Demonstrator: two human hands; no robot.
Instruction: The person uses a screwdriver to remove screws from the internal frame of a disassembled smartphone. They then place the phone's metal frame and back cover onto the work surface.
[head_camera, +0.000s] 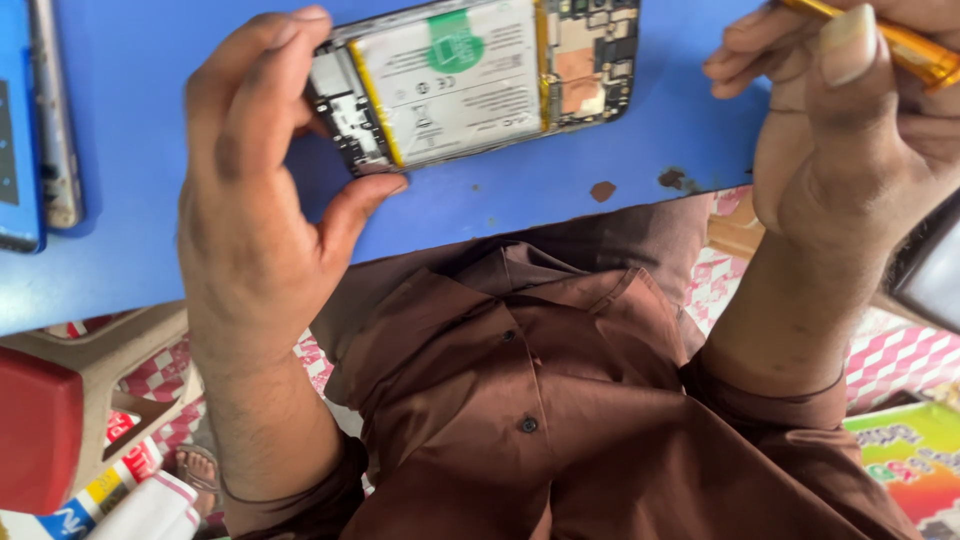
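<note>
An opened phone (470, 80) with its back off lies on the blue table (150, 150), showing a white battery with a green sticker and bare circuit boards. My left hand (255, 190) pinches the phone's left end between thumb and fingers. My right hand (850, 110) is raised at the upper right, closed around a yellow-orange tool handle (900, 40), away from the phone. The tool's tip is out of view.
Two other phones (40, 120) lie at the table's left edge. My brown shirt (540, 400) fills the lower middle. A red stool (40, 430) and a beige plastic chair (110, 350) stand lower left, over a pink-checked floor. A colourful box (915, 460) sits lower right.
</note>
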